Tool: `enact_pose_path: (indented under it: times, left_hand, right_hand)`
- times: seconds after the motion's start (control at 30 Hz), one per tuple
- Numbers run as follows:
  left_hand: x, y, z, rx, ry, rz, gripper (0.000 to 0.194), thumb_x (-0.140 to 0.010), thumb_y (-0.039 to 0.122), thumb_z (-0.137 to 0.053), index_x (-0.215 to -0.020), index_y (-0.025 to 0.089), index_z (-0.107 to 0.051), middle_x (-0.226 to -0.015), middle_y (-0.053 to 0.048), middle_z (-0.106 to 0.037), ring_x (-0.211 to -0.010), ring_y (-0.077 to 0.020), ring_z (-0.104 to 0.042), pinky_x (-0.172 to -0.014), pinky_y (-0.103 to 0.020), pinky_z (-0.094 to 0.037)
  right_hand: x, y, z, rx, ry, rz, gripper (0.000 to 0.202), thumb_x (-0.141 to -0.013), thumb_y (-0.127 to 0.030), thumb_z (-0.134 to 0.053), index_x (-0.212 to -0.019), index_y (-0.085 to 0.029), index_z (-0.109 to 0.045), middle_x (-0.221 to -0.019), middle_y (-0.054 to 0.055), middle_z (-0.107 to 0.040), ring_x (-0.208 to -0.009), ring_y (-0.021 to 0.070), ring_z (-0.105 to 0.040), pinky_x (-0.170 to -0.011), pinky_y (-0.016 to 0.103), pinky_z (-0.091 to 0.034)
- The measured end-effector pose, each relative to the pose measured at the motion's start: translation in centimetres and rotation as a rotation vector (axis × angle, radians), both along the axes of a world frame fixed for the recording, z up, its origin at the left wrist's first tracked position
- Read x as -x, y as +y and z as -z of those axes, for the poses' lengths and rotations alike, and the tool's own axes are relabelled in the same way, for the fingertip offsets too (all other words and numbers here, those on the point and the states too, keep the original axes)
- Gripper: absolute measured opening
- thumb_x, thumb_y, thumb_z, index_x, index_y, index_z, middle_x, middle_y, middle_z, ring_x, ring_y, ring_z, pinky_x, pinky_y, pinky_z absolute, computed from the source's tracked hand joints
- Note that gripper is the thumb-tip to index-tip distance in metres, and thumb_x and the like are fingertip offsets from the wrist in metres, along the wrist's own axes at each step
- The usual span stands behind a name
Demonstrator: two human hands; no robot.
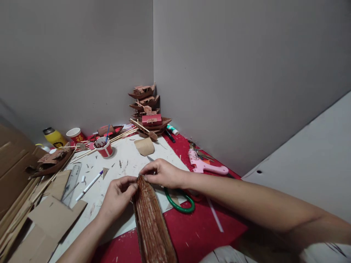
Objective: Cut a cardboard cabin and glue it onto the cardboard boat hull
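A long brown ribbed boat-shaped piece (150,223) lies lengthwise toward me, its narrow tip pointing away. My left hand (117,195) pinches the left side of that tip between thumb and fingers. From the right, my right hand (161,173) closes its thumb and fingers on the same tip, so the two hands nearly meet. Green-handled scissors (179,209) lie just right of the piece, partly under my right hand and wrist.
Brown model boats (150,120) are stacked in the far corner. A paint cup (104,148), ruler (71,182), marker (89,185) and cardboard pieces (53,215) occupy the left. A pink glue gun (207,167) lies at right, near the wall.
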State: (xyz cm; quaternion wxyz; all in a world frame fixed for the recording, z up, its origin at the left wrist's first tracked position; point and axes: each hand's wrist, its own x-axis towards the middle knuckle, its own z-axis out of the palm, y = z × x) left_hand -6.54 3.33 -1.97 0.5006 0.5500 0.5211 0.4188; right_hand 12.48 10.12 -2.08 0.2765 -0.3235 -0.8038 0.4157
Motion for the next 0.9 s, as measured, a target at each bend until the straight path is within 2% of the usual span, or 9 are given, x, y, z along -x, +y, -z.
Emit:
enact_pose_path:
  times: [0.1, 0.2, 0.3, 0.43, 0.5, 0.57, 0.67, 0.8, 0.9]
  left_hand:
    - [0.1, 0.1, -0.1, 0.041, -0.080, 0.036, 0.031, -0.087, 0.038, -0.058, -0.098, 0.015, -0.076, -0.080, -0.006, -0.073, -0.068, -0.0154, -0.061, -0.060, -0.024, -0.045]
    - [-0.2, -0.2, -0.1, 0.049, -0.215, 0.061, 0.035, -0.091, 0.040, -0.050, -0.110, 0.019, -0.072, -0.108, -0.009, -0.073, -0.093, -0.0207, -0.066, -0.080, -0.030, -0.051]
    - [-0.8, -0.9, -0.1, 0.114, -0.404, 0.039, 0.037, -0.091, 0.042, -0.052, -0.120, 0.024, -0.066, -0.131, -0.006, -0.064, -0.123, -0.0246, -0.056, -0.100, -0.036, -0.045]
    - [-1.7, -2.2, -1.2, 0.138, -0.456, 0.053, 0.047, -0.087, 0.049, -0.058, -0.129, 0.028, -0.059, -0.136, -0.004, -0.061, -0.137, -0.0252, -0.043, -0.108, -0.039, -0.039]
    - [-2.1, -2.6, -2.1, 0.104, -0.410, 0.089, 0.056, -0.081, 0.052, -0.064, -0.130, 0.026, -0.059, -0.134, -0.006, -0.062, -0.136, -0.0280, -0.044, -0.107, -0.039, -0.040]
    - [-2.4, -3.0, -2.8, 0.048, -0.347, 0.137, 0.060, -0.076, 0.055, -0.069, -0.125, 0.023, -0.062, -0.127, -0.008, -0.066, -0.128, -0.0312, -0.052, -0.102, -0.039, -0.044]
    - [-2.6, -3.4, -3.2, -0.065, -0.290, 0.174, 0.053, -0.077, 0.051, -0.071, -0.120, 0.020, -0.064, -0.119, -0.009, -0.070, -0.113, -0.0301, -0.062, -0.092, -0.035, -0.049]
    - [-2.5, -4.0, -3.0, -0.140, -0.257, 0.140, 0.043, -0.082, 0.043, -0.069, -0.119, 0.022, -0.063, -0.120, -0.007, -0.069, -0.106, -0.0255, -0.064, -0.091, -0.032, -0.048]
    - [-2.5, -4.6, -3.3, -0.163, -0.200, 0.086, 0.043, -0.080, 0.043, -0.071, -0.117, 0.022, -0.063, -0.118, -0.006, -0.070, -0.103, -0.0234, -0.065, -0.091, -0.030, -0.048]
  right_hand:
    - [-0.2, -0.1, -0.7, 0.054, 0.088, 0.037, 0.023, -0.079, -0.018, -0.061, -0.097, -0.014, -0.075, -0.090, 0.005, -0.076, -0.079, 0.0161, -0.068, -0.075, 0.026, -0.053]
    - [-0.4, 0.1, -1.4, 0.082, 0.179, 0.107, 0.029, -0.083, -0.027, -0.060, -0.104, -0.013, -0.072, -0.094, 0.007, -0.074, -0.072, 0.0137, -0.065, -0.065, 0.025, -0.053]
    - [-0.6, 0.3, -2.1, 0.086, 0.325, 0.151, 0.030, -0.080, -0.032, -0.065, -0.102, -0.015, -0.074, -0.095, 0.007, -0.073, -0.068, 0.0127, -0.063, -0.059, 0.023, -0.053]
    - [-0.8, -0.1, -3.1, 0.004, 0.474, 0.133, 0.023, -0.078, -0.032, -0.070, -0.097, -0.019, -0.077, -0.096, 0.007, -0.072, -0.078, 0.0152, -0.065, -0.061, 0.023, -0.054]
    - [-1.0, -0.6, -3.6, -0.015, 0.508, 0.111, 0.021, -0.079, -0.030, -0.071, -0.096, -0.019, -0.077, -0.095, 0.007, -0.072, -0.075, 0.0143, -0.065, -0.059, 0.022, -0.054]
    - [-1.2, -1.0, -4.0, -0.015, 0.526, 0.079, 0.019, -0.079, -0.028, -0.071, -0.095, -0.020, -0.077, -0.093, 0.006, -0.071, -0.072, 0.0129, -0.065, -0.058, 0.021, -0.054]
    - [-1.7, -1.5, -4.5, -0.030, 0.509, 0.027, 0.019, -0.080, -0.025, -0.071, -0.097, -0.020, -0.077, -0.091, 0.006, -0.072, -0.074, 0.0132, -0.065, -0.062, 0.022, -0.055]
    - [-2.9, -1.6, -5.2, -0.063, 0.535, -0.013, 0.032, -0.082, -0.020, -0.069, -0.114, -0.024, -0.070, -0.098, 0.006, -0.073, -0.088, 0.0163, -0.068, -0.077, 0.028, -0.057]
    - [-4.1, -1.5, -5.9, -0.096, 0.590, -0.018, 0.034, -0.085, -0.023, -0.066, -0.119, -0.027, -0.067, -0.106, 0.007, -0.072, -0.095, 0.0184, -0.068, -0.087, 0.035, -0.055]
